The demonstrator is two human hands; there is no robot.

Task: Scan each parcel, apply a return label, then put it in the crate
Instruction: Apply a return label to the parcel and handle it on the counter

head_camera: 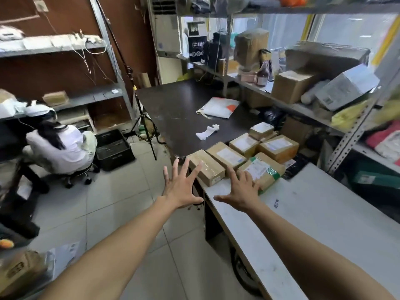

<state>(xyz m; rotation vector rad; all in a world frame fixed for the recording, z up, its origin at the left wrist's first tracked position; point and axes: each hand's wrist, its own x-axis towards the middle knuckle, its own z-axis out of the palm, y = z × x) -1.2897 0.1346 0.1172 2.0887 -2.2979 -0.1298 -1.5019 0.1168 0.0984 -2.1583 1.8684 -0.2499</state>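
Shelving packed with boxes walls in your pale tabletop (303, 213), and the parcels (242, 152) sit bunched at its far end, where it butts against a dark table. Nothing looks started: they are plain brown cartons with white address labels, one banded in green tape (no scanner or return labels in view). A black crate (114, 150) sits on the floor, well apart. Your left hand (181, 187) and right hand (240, 191) are both spread wide, holding nothing, reaching for the nearest cartons.
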